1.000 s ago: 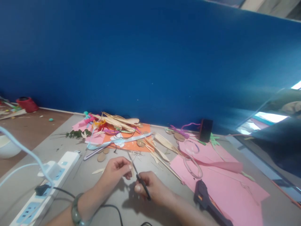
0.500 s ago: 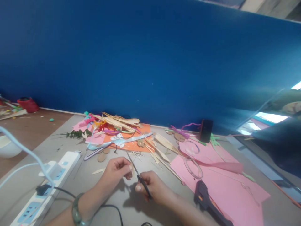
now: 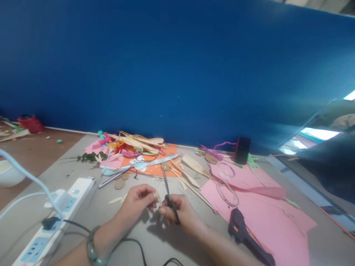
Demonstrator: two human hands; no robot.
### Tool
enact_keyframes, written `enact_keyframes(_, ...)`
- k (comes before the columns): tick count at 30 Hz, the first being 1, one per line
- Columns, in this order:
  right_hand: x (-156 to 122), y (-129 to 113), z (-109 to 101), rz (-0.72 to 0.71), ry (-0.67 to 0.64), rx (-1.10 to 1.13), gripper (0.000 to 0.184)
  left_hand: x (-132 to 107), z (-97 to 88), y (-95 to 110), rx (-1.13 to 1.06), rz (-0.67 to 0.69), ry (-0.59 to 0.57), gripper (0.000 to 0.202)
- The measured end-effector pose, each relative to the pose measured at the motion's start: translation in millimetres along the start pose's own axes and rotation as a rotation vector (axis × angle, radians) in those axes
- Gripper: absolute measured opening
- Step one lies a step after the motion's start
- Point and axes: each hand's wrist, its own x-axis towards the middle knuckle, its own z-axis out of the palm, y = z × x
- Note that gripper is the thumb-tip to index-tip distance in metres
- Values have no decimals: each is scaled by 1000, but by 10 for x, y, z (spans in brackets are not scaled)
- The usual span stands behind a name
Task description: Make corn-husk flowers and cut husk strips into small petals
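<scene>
Dark-handled scissors (image 3: 166, 187) are held in my right hand (image 3: 185, 215), their blades pointing away from me toward the orange sheet (image 3: 155, 170). Between the thumb and fingers of my left hand (image 3: 136, 202) is a small pale piece of husk (image 3: 158, 200), just left of the scissors. Its lower end comes close to my right fingertips; whether they touch it I cannot tell. Both hands are above the grey tabletop. Beyond them lie dried husk strips (image 3: 195, 167) and small shavings. Another pale petal-shaped piece (image 3: 116, 200) rests by my left hand.
A white power strip (image 3: 72, 201) with plugs and cables stands at left. At right, a black glue gun (image 3: 244, 236) lies on pink sheets (image 3: 280, 218), with a dark phone-like block (image 3: 243, 150) behind. A blue partition (image 3: 177, 74) borders the back. A person's dark sleeve (image 3: 332, 170) shows far right.
The scissors have turned from slanting left, across the piece in my left hand, to nearly straight ahead and apart from it. My right hand has moved slightly up; my left has barely moved.
</scene>
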Motion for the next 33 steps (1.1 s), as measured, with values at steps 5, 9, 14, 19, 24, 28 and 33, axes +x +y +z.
enact_keyframes(5, -26, 23, 10, -32, -69, 109, 47, -25, 5, 50, 30, 23, -88, 22)
enact_keyframes(9, -22, 11, 6, -20, -62, 203, 40, -37, -12, 76, 66, 126, -167, 20)
enact_keyframes(14, 11, 13, -1, -48, -24, 328, 37, -38, -17, 38, 50, 158, -182, 16)
enact_keyframes(19, 37, 21, -30, -99, -5, 350, 37, -32, -7, -2, 33, 73, -166, 14)
enact_keyframes(24, 15, 27, -32, -202, 185, 235, 32, -30, 33, -48, -22, -24, -168, 34)
enact_keyframes(28, -30, 30, 14, -206, 213, 138, 29, -13, 32, -99, -17, -24, -95, 22)
enact_keyframes(33, -53, 50, 75, -163, 129, 106, 31, 10, -2, -96, -69, 10, -24, 20)
